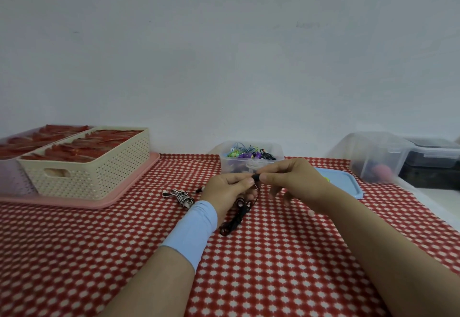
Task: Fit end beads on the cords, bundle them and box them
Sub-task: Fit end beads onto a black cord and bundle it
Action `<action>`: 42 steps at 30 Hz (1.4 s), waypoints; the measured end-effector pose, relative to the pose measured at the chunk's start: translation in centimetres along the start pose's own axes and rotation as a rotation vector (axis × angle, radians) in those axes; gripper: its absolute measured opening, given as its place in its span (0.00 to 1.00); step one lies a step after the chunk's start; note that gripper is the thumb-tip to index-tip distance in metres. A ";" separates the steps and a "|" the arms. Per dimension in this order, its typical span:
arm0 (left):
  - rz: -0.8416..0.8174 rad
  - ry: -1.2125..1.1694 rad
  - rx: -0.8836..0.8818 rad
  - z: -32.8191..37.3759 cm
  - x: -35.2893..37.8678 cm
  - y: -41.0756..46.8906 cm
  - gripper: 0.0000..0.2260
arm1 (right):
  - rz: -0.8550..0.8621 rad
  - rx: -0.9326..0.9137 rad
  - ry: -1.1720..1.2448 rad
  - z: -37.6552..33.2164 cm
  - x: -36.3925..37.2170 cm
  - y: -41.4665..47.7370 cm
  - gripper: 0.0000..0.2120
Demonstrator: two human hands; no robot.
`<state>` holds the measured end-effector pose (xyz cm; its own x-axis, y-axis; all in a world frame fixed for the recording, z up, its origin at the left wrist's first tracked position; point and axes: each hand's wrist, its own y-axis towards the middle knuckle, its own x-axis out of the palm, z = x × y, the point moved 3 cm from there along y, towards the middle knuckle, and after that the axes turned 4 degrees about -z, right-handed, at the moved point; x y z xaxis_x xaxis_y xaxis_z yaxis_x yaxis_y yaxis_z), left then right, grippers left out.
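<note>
My left hand (227, 189) and my right hand (292, 179) meet above the middle of the red patterned table. Between their fingertips they pinch a small black bead (256, 176) on the end of a black cord (236, 217). The cord hangs down from the hands and lies in loose loops on the cloth. A black-and-white striped cord bundle (183, 197) lies on the cloth just left of my left hand. Behind the hands stands a clear plastic box (251, 158) holding coloured beads and cords.
A cream perforated basket (87, 167) filled with red items sits on a pink tray (104, 202) at the left. A blue lid (347, 182) lies right of the hands. Clear and dark storage boxes (380, 157) stand at the far right by the wall.
</note>
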<state>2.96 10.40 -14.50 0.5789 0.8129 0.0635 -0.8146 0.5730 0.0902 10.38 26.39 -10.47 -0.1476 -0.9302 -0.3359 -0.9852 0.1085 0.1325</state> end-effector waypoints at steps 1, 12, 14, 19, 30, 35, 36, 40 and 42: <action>-0.002 -0.015 -0.002 0.0 0.0 0.0 0.08 | 0.011 -0.007 -0.014 0.0 0.0 0.0 0.06; 0.014 -0.057 -0.014 0.1 0.2 0.0 0.07 | 0.088 -0.080 -0.170 -0.1 0.0 0.4 0.07; 0.009 -0.065 -0.020 0.1 0.3 0.0 0.07 | 0.088 -0.103 -0.189 -0.3 -0.1 0.4 0.08; 0.010 -0.055 -0.029 0.0 0.3 0.1 0.07 | 0.113 -0.128 -0.219 -0.2 0.1 0.4 0.07; -0.035 -0.064 0.005 0.1 0.2 -0.1 0.08 | -0.062 0.033 0.039 -0.2 -0.3 -0.3 0.06; -0.052 0.082 0.036 0.0 0.1 -0.2 0.08 | -0.060 0.112 0.048 0.4 0.0 -0.2 0.05; -0.048 0.108 0.040 0.1 0.0 -0.2 0.08 | -0.065 0.129 0.035 0.4 0.0 -0.3 0.06; -0.055 0.121 0.042 0.1 0.1 -0.2 0.08 | -0.100 0.172 0.087 0.4 -0.2 -0.5 0.08; -0.056 0.120 0.043 0.1 0.1 -0.2 0.08 | -0.116 0.171 0.079 0.3 -0.3 -0.5 0.08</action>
<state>3.24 10.36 -14.39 0.6131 0.7876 -0.0622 -0.7770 0.6153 0.1331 10.93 26.76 -10.74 -0.0321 -0.9639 -0.2643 -0.9966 0.0511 -0.0654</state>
